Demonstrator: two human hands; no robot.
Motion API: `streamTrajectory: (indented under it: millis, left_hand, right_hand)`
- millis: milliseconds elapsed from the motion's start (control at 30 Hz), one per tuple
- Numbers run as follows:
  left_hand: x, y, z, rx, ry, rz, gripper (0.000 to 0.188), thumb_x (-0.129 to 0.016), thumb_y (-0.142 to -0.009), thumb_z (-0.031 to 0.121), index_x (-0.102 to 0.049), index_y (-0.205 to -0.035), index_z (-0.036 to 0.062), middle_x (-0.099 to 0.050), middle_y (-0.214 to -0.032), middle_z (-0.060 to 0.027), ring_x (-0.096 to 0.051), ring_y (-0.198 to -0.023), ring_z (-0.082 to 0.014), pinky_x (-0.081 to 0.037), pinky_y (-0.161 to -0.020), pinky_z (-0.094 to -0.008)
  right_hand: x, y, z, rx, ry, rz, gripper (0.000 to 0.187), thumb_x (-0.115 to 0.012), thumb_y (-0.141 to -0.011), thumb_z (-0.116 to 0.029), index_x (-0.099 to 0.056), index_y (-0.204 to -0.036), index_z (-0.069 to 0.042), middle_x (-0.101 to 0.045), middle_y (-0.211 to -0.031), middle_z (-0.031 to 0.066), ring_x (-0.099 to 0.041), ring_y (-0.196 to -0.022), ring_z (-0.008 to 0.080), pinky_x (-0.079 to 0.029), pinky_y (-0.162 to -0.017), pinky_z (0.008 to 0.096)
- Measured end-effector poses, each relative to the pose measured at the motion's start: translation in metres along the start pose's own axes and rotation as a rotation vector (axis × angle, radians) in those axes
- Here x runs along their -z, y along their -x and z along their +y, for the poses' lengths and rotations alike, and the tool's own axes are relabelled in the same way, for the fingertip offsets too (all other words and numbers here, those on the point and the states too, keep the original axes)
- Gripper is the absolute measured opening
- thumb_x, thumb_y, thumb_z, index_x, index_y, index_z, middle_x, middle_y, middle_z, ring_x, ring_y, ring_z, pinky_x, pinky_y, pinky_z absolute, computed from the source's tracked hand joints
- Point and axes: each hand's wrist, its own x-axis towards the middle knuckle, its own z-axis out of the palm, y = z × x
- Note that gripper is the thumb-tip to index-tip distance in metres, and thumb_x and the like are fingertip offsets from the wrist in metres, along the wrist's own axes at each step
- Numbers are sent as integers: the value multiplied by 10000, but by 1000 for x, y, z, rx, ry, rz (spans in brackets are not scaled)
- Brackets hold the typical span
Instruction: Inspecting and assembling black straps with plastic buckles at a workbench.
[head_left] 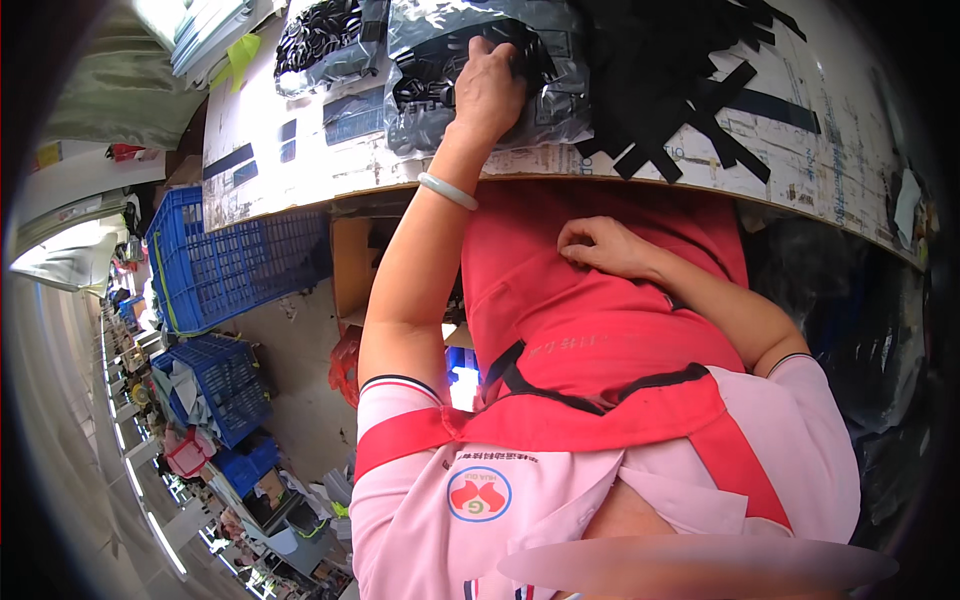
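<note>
My left hand [490,92] reaches into an open clear plastic bag [408,132] on the table. Its fingers curl down among small black plastic pieces [428,82] that look like buckles; the fingertips are partly hidden, so what they grip does not show. Over my lap, my right hand [606,247] rests against the red apron [600,310]. Its fingers are loosely curled in, and nothing shows in them. To the right of the bag lies a heap of black fabric pieces with straps [650,85], some strap ends spreading toward the table's near edge.
Another clear bag of black pieces [325,45] lies left of the first. Cardboard covers the table [270,185], with dark tape patches on it. Blue plastic crates [235,255] stand on the floor at left, near a red plastic bag [345,365]. Dark plastic bags [870,340] sit at right.
</note>
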Motion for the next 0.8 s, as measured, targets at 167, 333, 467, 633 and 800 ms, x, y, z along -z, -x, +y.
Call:
streamTrajectory:
  millis: [167,333,467,633,800]
  left_hand:
    - [9,-15,-29,70,231,230,358,-701,-685,78,-681,-1028,-24,-660,-949,-137,-657,-828,-241,-515,-783,-320]
    - [34,-22,-49,486,1418,36,182,-691,-747,-31,-653,-918,15,-625,-740,-70,-592,-586,-154,-450,-446,-249]
    - [32,-27,-63,654,1941,-48,196,-658,-792,-7,-568,-964,6,-586,-809,-99,-606,-671,-212,-408,-393,-222]
    - [24,-23,-64,690,2187,-145,193,-588,-907,117,-466,-994,-3,-552,-886,-181,-562,-695,-220,-337,-369,-183]
    - [35,-10,-42,617,2195,-120,194,-573,-935,155,-476,-997,-1,-548,-854,-175,-509,-627,-180,-314,-361,-183]
  right_hand:
    - [2,-2,3,28,2,-11,145,-606,-871,-122,-630,-935,6,-656,-755,67,-612,-671,119,-495,-612,278]
    - [1,0,5,5,-27,-11,141,-600,-877,-120,-627,-928,8,-654,-754,64,-612,-669,119,-499,-615,277]
    - [0,0,7,0,-4,-18,136,-597,-881,-120,-624,-923,7,-655,-757,62,-612,-669,117,-498,-612,273]
    - [-3,0,3,13,-1,-12,132,-593,-882,-116,-622,-925,5,-655,-756,60,-610,-666,111,-495,-607,269]
    - [-4,3,0,13,14,10,135,-593,-884,-115,-625,-938,5,-653,-774,60,-604,-676,107,-493,-612,271]
